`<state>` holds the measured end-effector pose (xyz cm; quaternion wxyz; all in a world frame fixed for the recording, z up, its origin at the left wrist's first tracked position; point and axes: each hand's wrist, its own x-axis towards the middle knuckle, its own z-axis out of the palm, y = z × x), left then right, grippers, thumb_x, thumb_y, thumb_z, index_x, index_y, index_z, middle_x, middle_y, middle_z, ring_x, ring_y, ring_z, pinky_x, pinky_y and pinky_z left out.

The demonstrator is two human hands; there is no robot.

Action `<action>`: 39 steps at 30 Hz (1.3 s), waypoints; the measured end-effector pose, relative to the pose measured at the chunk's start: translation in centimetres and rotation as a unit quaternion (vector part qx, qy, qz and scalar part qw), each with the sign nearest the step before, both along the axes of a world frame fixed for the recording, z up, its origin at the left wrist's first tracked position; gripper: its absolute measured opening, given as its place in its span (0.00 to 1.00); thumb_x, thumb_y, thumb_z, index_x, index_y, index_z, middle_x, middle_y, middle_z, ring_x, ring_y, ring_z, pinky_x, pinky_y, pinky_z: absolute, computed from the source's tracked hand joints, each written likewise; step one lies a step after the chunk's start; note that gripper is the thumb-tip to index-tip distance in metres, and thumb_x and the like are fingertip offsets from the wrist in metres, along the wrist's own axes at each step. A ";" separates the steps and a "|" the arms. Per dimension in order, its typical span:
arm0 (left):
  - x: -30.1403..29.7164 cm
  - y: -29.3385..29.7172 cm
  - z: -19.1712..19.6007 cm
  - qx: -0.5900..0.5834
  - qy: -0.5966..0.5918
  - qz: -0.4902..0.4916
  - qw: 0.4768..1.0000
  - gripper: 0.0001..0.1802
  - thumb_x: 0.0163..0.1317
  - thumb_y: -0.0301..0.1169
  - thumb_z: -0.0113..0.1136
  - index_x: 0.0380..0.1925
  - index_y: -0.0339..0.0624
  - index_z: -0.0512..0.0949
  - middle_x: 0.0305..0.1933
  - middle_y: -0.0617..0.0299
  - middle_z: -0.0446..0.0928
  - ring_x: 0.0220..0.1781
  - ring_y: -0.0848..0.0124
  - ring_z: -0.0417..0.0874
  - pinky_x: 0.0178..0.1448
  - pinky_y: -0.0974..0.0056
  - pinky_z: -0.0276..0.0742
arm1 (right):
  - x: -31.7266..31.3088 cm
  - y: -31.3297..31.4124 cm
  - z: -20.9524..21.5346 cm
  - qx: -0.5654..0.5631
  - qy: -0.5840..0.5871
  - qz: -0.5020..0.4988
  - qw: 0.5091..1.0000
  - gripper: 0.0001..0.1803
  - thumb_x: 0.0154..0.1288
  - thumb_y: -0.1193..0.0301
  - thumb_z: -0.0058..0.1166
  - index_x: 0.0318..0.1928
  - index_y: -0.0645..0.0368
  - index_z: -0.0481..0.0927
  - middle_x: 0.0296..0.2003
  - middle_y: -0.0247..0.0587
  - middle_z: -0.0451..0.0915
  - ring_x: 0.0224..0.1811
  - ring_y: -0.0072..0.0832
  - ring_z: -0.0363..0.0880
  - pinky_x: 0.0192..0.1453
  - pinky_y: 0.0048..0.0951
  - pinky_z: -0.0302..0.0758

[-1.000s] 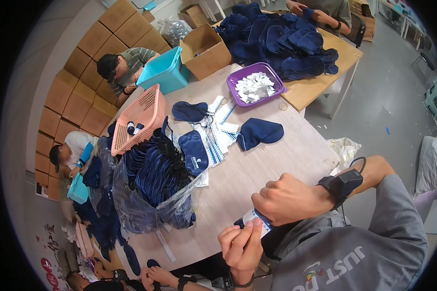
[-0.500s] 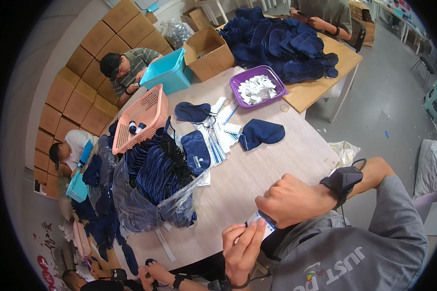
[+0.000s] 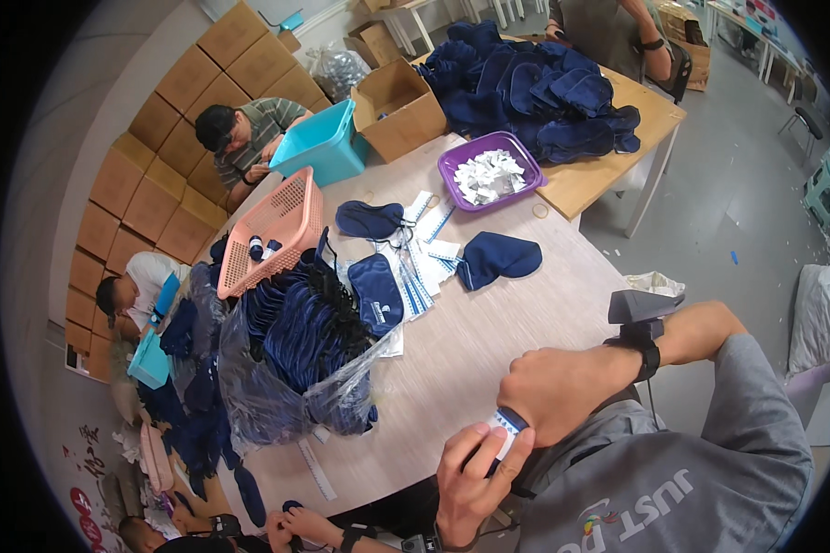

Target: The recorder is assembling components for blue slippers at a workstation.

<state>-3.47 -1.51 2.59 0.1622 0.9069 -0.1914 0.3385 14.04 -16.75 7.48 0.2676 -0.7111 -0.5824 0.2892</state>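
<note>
One slackening of your left grip [image 3: 477, 475], clamped on the five-o'clock navy roll [image 3: 511, 418], could unwind it; right grip [image 3: 567, 392] unclear.

The right hand [image 3: 563, 392] has rolled over: a second ago its knuckles stood up in a fist, and now the back of the hand lies flatter toward the camera. With that turn, the black wrist device [image 3: 643, 309] has tipped up, its wide top now standing out above the wrist. The left hand [image 3: 480, 479] has shifted closer to the right, its fingers now on either side of the white and blue strip [image 3: 504, 444], beside which more of a dark blue bundle [image 3: 513, 417] shows. Across the room, a co-worker [image 3: 604, 39] has parted both hands, raising one arm [image 3: 656, 60] toward the head.
</note>
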 end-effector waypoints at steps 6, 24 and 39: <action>-0.1 -1.0 -1.7 -0.221 0.015 0.025 0.975 0.38 0.48 0.38 0.88 0.57 0.35 0.81 0.54 0.49 0.80 0.51 0.59 0.83 0.54 0.57 0.84 | 1.1 -0.5 0.8 -0.049 0.123 0.089 0.987 0.19 0.59 0.59 0.66 0.33 0.66 0.83 0.25 0.56 0.82 0.31 0.53 0.82 0.39 0.46 0.78; 3.4 -4.4 -1.6 -0.476 0.022 0.006 0.879 0.48 0.49 0.32 0.87 0.67 0.32 0.69 0.58 0.44 0.78 0.57 0.58 0.83 0.59 0.56 0.83 | -0.4 -5.3 -5.9 0.122 0.573 -0.048 0.809 0.37 0.74 0.38 0.56 0.63 0.60 0.80 0.31 0.31 0.84 0.25 0.10 0.76 0.22 0.14 0.58; 3.3 -7.2 -0.4 -0.453 -0.025 -0.013 0.891 0.31 0.57 0.34 0.83 0.52 0.25 0.78 0.44 0.45 0.85 0.39 0.57 0.85 0.45 0.57 0.84 | 0.1 -8.6 -8.3 0.304 0.494 -0.015 0.814 0.37 0.59 0.73 0.79 0.68 0.66 0.77 0.62 0.43 0.81 0.62 0.26 0.79 0.70 0.30 0.73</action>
